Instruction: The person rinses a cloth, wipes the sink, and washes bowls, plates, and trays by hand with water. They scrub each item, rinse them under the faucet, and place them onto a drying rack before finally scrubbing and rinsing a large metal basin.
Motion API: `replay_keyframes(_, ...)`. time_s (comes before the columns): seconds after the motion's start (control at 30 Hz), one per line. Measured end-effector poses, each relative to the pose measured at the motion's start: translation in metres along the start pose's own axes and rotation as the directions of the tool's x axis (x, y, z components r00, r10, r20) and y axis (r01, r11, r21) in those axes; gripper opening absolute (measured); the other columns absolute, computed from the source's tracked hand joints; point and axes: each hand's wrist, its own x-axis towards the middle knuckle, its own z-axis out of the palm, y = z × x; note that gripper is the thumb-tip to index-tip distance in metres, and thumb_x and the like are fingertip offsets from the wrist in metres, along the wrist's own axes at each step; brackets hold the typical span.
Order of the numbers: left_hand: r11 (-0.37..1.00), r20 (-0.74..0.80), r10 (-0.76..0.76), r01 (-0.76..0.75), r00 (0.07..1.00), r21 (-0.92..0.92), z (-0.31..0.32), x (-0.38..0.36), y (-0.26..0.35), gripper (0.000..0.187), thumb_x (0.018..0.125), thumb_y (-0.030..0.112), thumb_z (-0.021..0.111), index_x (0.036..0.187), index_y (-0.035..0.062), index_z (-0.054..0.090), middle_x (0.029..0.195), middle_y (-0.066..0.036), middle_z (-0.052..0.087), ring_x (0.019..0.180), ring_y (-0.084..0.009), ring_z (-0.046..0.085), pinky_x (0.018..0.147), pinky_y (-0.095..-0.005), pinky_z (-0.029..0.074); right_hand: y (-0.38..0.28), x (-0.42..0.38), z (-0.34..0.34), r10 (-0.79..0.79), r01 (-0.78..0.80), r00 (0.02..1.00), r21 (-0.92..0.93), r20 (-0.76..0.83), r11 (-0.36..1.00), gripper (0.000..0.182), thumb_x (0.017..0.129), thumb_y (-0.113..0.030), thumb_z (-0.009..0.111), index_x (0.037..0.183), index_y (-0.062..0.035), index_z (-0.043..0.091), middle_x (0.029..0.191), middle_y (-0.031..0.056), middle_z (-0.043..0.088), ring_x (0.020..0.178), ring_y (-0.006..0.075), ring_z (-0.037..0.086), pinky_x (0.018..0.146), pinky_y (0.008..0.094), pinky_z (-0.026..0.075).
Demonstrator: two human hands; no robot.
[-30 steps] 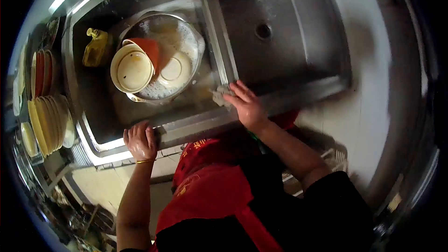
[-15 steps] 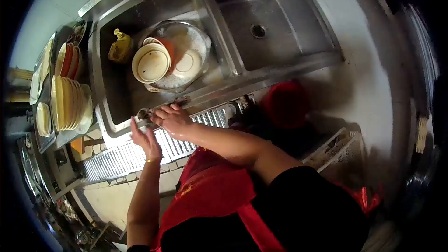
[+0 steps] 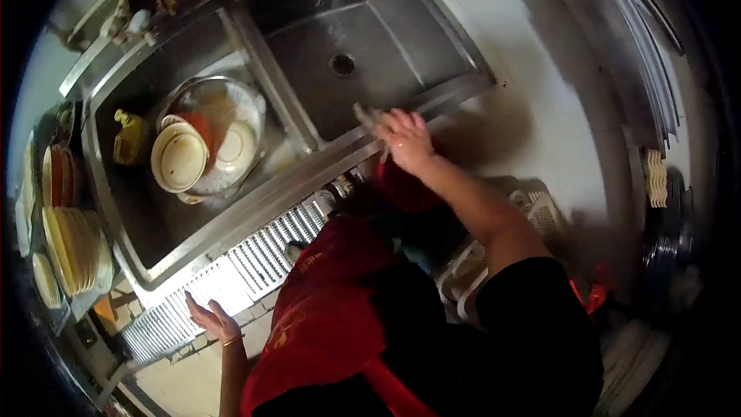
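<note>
At the front rim of the right basin of the sink [image 3: 272, 81], my right hand [image 3: 407, 141] is closed on a limp greyish rag [image 3: 366, 116], which shows past the fingertips; its exact shape is blurred. My left hand [image 3: 214, 320] is in the air in front of the sink, fingers stretched out and holding nothing. In the left basin, a large basin of suds [image 3: 251, 105] holds a cream bowl [image 3: 179, 157], an orange bowl [image 3: 202, 128] and another pale bowl [image 3: 235, 146]. Beside it stands a yellow bottle [image 3: 130, 139].
Stacked plates [image 3: 68, 251] stand on edge at the left. A red bucket [image 3: 405, 185] sits under the right hand, with white plastic baskets [image 3: 463, 262] nearby. A metal floor grate [image 3: 231, 282] runs along the sink front. Water falls into the right basin.
My right hand has moved right along the sink's front rim with the rag, from the left basin to the right one. My left hand has drawn back from the rim. The view has shifted right.
</note>
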Motion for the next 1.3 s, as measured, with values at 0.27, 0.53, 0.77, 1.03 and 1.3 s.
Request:
replay_keyframes(0.27,0.943,0.101,0.323,-0.310,0.941,-0.119,0.059,0.104,0.164,0.067,0.087,0.032,0.052,0.141,0.0020,0.026,0.145,-0.015,0.031,0.136,-0.0361,0.021,0.110,-0.0531,0.005,0.213,0.002,0.055,0.718,-0.726,0.688,0.077,0.109,0.684,0.039,0.084,-0.022,0.054,0.117,-0.0019,0.055,0.119,0.0201,0.053,0.105,0.0368,0.052,0.090,0.0439,0.045)
replay_keyframes(0.53,0.891,0.129,0.454,-0.446,0.881,-0.087,0.180,0.277,0.321,0.076,0.069,0.021,0.067,0.138,0.0104,0.037,0.139,-0.020,0.037,0.130,-0.0406,0.029,0.108,-0.0533,0.018,0.316,0.089,0.136,0.587,-0.585,0.808,0.057,-0.053,0.809,0.061,0.088,-0.035,0.050,0.137,-0.0038,0.036,0.145,0.0202,0.028,0.133,0.0386,0.026,0.109,0.0518,0.021)
replay_keyframes(0.77,0.930,0.274,0.272,-0.325,0.923,0.171,0.261,0.339,0.364,0.069,0.072,0.020,0.066,0.137,0.0217,0.041,0.149,-0.008,0.026,0.138,-0.0345,0.020,0.107,-0.0499,0.026,0.356,0.287,0.157,0.356,-0.361,0.931,-0.065,-0.078,0.930,0.068,0.088,-0.039,0.049,0.140,0.0004,0.031,0.148,0.0207,0.022,0.135,0.0380,0.025,0.109,0.0484,0.022)
replay_keyframes(1.03,0.915,0.242,0.276,-0.332,0.930,0.230,0.270,0.336,0.363,0.054,0.072,0.012,0.062,0.125,0.0185,0.055,0.146,-0.012,0.030,0.136,-0.0398,0.022,0.107,-0.0503,0.027,0.367,0.433,0.171,0.371,-0.386,0.919,-0.120,-0.132,0.914,0.048,0.084,-0.025,0.053,0.130,-0.0094,0.047,0.137,0.0124,0.041,0.124,0.0335,0.040,0.100,0.0474,0.034)
replay_keyframes(1.3,0.928,0.274,0.261,-0.319,0.926,0.191,0.268,0.345,0.372,0.045,0.068,0.012,0.063,0.113,0.0167,0.061,0.146,-0.015,0.029,0.134,-0.0443,0.023,0.105,-0.0541,0.029,0.338,0.434,0.256,0.093,-0.098,0.980,-0.021,-0.175,0.995,0.055,0.075,-0.015,0.062,0.128,-0.0182,0.049,0.131,0.0088,0.044,0.117,0.0284,0.045,0.094,0.0426,0.041)
